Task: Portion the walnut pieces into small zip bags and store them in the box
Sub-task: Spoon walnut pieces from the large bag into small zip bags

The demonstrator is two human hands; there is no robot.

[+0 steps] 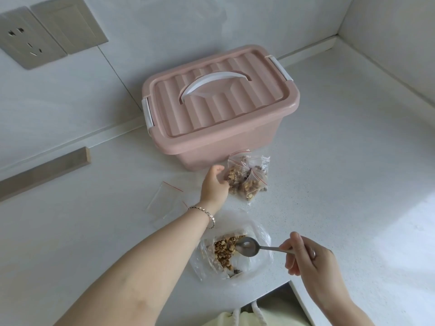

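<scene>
The left hand (215,184) reaches forward across the counter (341,161) and rests its fingers on the filled bags (247,180), which lie in a small heap just in front of the box (219,118); whether it grips one or only sets it down cannot be told, since the fingertips are hidden against the plastic. The heap sits near the box, likely so that the bags can go in together once the lid (219,100) comes off; for now the lid is on, with its white handle folded flat. The right hand (306,257) pinches the spoon (249,247) by its handle, the empty bowl hanging over the big bag (235,250) of loose walnuts (223,251), which lies spread open near the counter's edge for easy scooping. Empty bags (166,203) wait to the left, well within reach. By my reckoning several portions are done, some walnuts remain, and storing has not begun.
</scene>
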